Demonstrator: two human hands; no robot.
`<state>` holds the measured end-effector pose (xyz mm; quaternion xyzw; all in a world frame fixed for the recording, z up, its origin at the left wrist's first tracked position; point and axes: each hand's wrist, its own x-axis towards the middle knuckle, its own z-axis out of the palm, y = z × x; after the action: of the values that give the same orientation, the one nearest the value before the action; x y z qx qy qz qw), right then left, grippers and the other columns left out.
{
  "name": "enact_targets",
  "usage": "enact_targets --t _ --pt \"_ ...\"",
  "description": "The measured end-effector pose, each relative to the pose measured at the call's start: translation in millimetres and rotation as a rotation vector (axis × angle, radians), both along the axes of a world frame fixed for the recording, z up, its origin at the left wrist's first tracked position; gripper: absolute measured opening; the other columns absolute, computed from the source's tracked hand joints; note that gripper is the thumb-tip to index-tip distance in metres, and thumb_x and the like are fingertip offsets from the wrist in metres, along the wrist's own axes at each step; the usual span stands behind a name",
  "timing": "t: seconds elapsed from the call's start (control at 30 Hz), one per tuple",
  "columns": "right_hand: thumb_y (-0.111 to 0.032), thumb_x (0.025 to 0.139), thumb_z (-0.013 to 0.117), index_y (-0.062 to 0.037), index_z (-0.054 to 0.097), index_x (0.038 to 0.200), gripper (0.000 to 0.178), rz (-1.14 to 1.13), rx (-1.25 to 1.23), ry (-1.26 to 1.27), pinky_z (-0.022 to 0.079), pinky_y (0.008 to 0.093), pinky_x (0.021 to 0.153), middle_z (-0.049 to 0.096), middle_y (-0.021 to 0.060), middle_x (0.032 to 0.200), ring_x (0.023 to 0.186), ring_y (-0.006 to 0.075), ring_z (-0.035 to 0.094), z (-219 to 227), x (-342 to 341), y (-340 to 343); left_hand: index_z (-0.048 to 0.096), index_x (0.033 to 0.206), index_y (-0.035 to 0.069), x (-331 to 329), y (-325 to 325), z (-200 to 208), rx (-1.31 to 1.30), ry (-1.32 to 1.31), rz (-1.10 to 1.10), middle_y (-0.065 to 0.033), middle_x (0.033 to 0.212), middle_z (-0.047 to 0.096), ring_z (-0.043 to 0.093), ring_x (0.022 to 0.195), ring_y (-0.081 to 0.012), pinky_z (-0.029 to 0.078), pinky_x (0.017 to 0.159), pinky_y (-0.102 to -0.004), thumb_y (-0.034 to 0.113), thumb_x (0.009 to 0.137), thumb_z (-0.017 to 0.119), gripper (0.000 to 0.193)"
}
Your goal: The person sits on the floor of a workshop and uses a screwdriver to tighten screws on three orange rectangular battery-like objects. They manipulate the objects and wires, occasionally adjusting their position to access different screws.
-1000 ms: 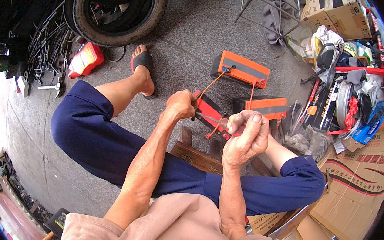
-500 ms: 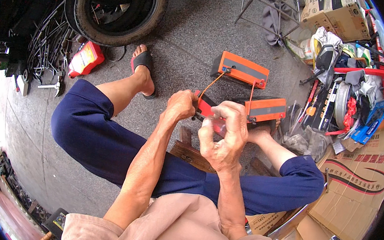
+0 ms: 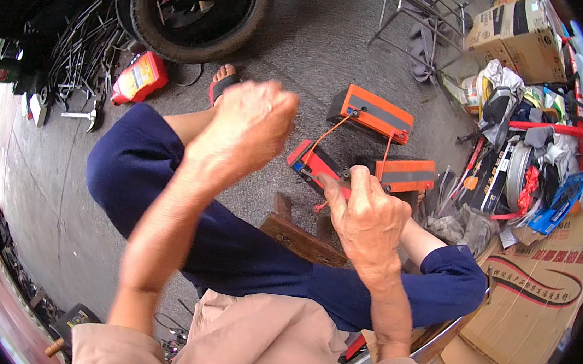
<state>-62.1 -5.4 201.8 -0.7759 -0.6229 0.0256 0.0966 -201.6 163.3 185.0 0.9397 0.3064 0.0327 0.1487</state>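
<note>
The red-topped battery (image 3: pixel 316 161) lies in front of the blue trousers (image 3: pixel 254 267), partly hidden by the right hand (image 3: pixel 371 222). This hand is at its near end, with fingers bent and the thumb over the red top; I cannot tell if something is pinched there. The left hand (image 3: pixel 250 131) is raised well apart from it, blurred, with fingers curled as a fist; whether it holds something is hidden. An orange wire (image 3: pixel 325 133) joins the battery to the farther orange-topped battery (image 3: pixel 382 113), and the nearer orange-topped battery (image 3: pixel 409 174) is just beside. In my judgement, a metal piece bridging two terminals (image 3: pixel 356 113) could make a spark, and a pull on the wire could loosen its end. About writing: the shirt (image 3: pixel 275 337) carries dark letters, upside down in this view, the cardboard sheet (image 3: pixel 525 324) has red and black print, and the red jug (image 3: pixel 148 74) has a yellow label, too small to read
</note>
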Motion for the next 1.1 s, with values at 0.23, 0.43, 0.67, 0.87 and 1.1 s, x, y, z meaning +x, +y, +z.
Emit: enact_targets --t 0.23,0.43,0.67,0.87,1.1 --pt "-0.017 0.082 0.076 -0.0049 0.057 0.096 0.027 0.326 -0.033 0.214 0.050 0.0381 0.051 0.061 0.0093 0.070 0.056 0.0292 0.064 15 20 -2 0.069 0.084 0.003 17 56 62 0.085 0.408 -0.252 -0.0151 0.086 0.069 0.070 0.085 -0.0330 0.057 0.074 -0.0406 0.023 0.048 0.093 0.047" --pt "-0.020 0.079 0.079 -0.0031 0.057 0.095 0.032 0.446 -0.112 0.108 0.050 0.0371 0.054 0.060 0.0087 0.069 0.056 0.0288 0.062 13 28 11 0.074 0.088 0.001 47 40 13 -0.237 0.512 -0.466 -0.0191 0.087 0.073 0.073 0.085 -0.0335 0.059 0.071 -0.0429 0.010 0.074 0.069 0.017" --pt "-0.013 0.079 0.076 -0.0016 0.058 0.097 0.028 0.445 0.044 0.113 0.046 0.0355 0.047 0.052 0.0069 0.067 0.050 0.0244 0.058 2 19 20 0.072 0.092 0.001 91 48 3 -0.245 0.321 -0.413 -0.0228 0.091 0.071 0.071 0.090 -0.0378 0.058 0.075 -0.0468 0.013 0.078 0.066 0.019" --pt "-0.027 0.082 0.074 -0.0067 0.057 0.090 0.028 0.325 0.043 0.166 0.049 0.0330 0.046 0.052 0.0052 0.069 0.050 0.0222 0.059 0 31 21 0.068 0.101 0.001 74 86 -12 -0.304 0.506 -0.416 -0.0233 0.093 0.069 0.068 0.094 -0.0406 0.054 0.083 -0.0503 0.027 0.084 0.067 0.031" --pt "-0.019 0.078 0.079 -0.0012 0.060 0.102 0.035 0.267 0.054 0.115 0.046 0.0340 0.046 0.053 0.0069 0.068 0.053 0.0230 0.059 -2 23 10 0.067 0.118 0.004 54 110 -19 -0.322 0.577 -0.281 -0.0228 0.105 0.068 0.064 0.106 -0.0391 0.051 0.091 -0.0469 0.033 0.086 0.067 0.043"
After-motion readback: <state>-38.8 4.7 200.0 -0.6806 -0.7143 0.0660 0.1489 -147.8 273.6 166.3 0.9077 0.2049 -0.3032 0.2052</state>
